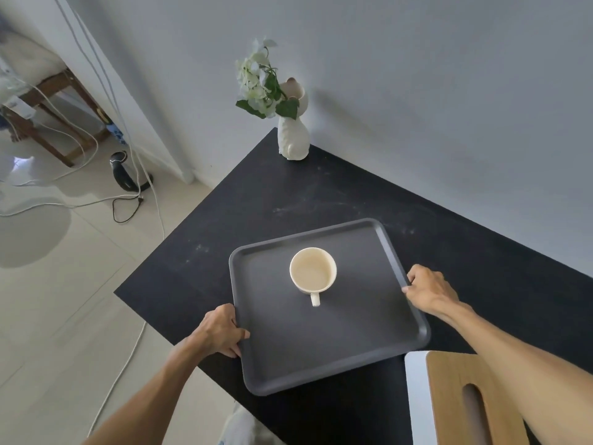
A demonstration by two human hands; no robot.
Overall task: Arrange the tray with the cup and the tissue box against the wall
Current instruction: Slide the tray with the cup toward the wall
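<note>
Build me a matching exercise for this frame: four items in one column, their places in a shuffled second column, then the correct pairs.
Items:
1. cup
2. vase
3. tissue box
4. left hand

Places:
A. far corner of the table, by the wall
B. on the tray's left rim
C. middle of the tray
D. near right, under the right forearm

Pairs: 1-C, 2-A, 3-D, 4-B

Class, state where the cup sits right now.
In the head view, the cup stands upright near the middle of the grey tray on the black table, handle toward the person, between the left hand and right hand.
</note>
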